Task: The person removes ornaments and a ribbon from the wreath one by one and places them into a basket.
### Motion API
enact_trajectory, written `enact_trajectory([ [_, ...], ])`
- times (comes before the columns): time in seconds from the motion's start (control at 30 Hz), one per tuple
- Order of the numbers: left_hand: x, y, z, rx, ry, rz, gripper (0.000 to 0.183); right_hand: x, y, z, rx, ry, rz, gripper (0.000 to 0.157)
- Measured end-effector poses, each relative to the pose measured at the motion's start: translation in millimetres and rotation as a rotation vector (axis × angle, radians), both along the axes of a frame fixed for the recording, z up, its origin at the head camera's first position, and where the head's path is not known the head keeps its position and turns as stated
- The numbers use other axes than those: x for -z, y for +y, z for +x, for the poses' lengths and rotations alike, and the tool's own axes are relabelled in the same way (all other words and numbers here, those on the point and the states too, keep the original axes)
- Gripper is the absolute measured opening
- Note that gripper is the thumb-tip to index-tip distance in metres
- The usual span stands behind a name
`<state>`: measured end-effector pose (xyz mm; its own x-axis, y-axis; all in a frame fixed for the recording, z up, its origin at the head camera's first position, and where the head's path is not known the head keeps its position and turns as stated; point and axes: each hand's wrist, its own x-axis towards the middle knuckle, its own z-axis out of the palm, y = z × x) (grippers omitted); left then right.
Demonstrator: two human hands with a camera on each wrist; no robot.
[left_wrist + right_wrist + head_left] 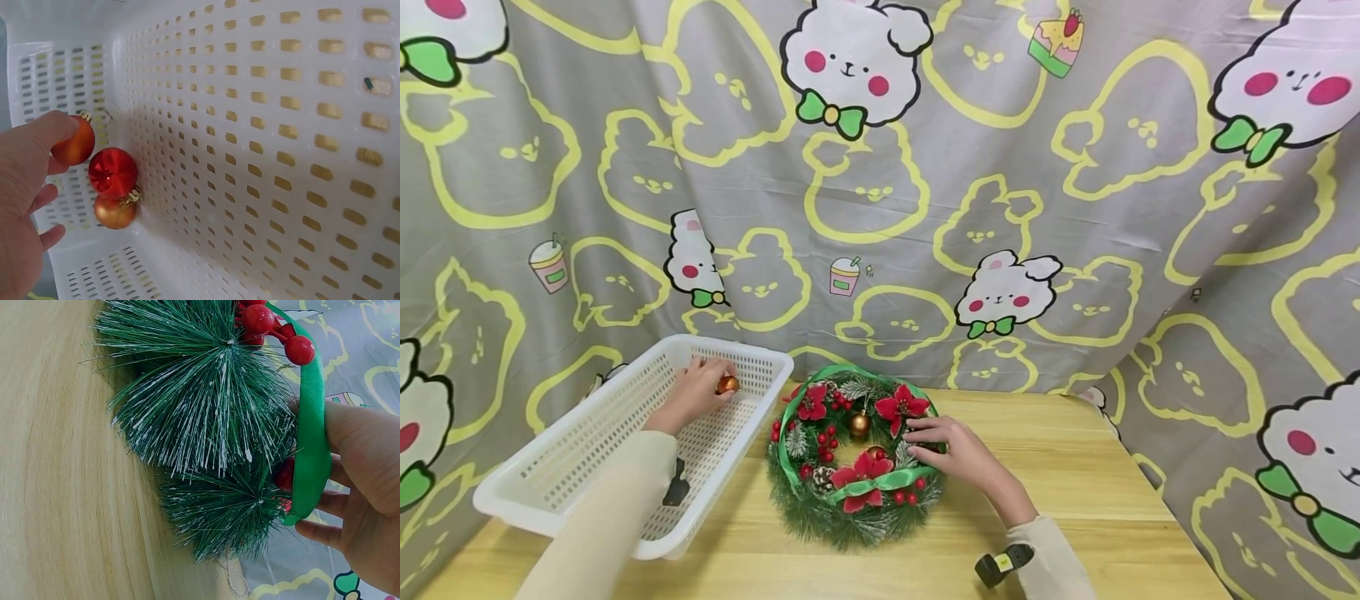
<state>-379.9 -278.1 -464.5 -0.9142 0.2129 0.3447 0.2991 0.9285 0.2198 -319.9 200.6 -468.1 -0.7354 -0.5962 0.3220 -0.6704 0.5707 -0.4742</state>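
My left hand (694,392) reaches into the white plastic basket (497,492) and pinches an orange Christmas ball (74,145) between thumb and fingers. In the left wrist view, a shiny red ball (112,173) and a second orange ball (115,213) lie at the basket's end below it. A green Christmas wreath (797,517) with red flowers, berries and a pinecone lies on the table. At the wreath's right side is my right hand (958,450), fingers extended over the edge. Its fingertips are beside the green ribbon (314,434), partly hidden behind it in the right wrist view.
The wooden table (1045,500) carries the basket on the left and the wreath in the middle. Behind them hangs a grey patterned curtain (887,208). A gold ball (860,425) shows inside the wreath ring.
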Motion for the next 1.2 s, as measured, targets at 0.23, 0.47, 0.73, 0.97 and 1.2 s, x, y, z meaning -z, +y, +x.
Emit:
enact_trajectory([
  [0.23,1.3,0.5,1.0,0.003,-0.009,-0.013,0.029,-0.4,0.1,0.3,-0.002,0.004,0.000,0.028],
  [0.47,3.1,-0.4,-0.4,0.001,-0.022,-0.035,0.030,-0.8,0.0,1.2,-0.004,0.003,-0.005,0.028],
  [0.73,2.8,-2.9,1.8,-0.033,-0.063,-0.040,0.033,-1.3,0.0,1.9,-0.005,0.011,-0.003,0.028],
  [0.97,4.0,-3.8,3.2,-0.032,-0.059,-0.054,0.022,-1.2,-0.2,1.3,-0.007,0.004,-0.001,0.028],
  [1.2,4.1,-4.8,6.0,-0.029,-0.057,-0.054,0.020,-1.6,-0.5,1.8,-0.007,0.011,-0.005,0.028],
])
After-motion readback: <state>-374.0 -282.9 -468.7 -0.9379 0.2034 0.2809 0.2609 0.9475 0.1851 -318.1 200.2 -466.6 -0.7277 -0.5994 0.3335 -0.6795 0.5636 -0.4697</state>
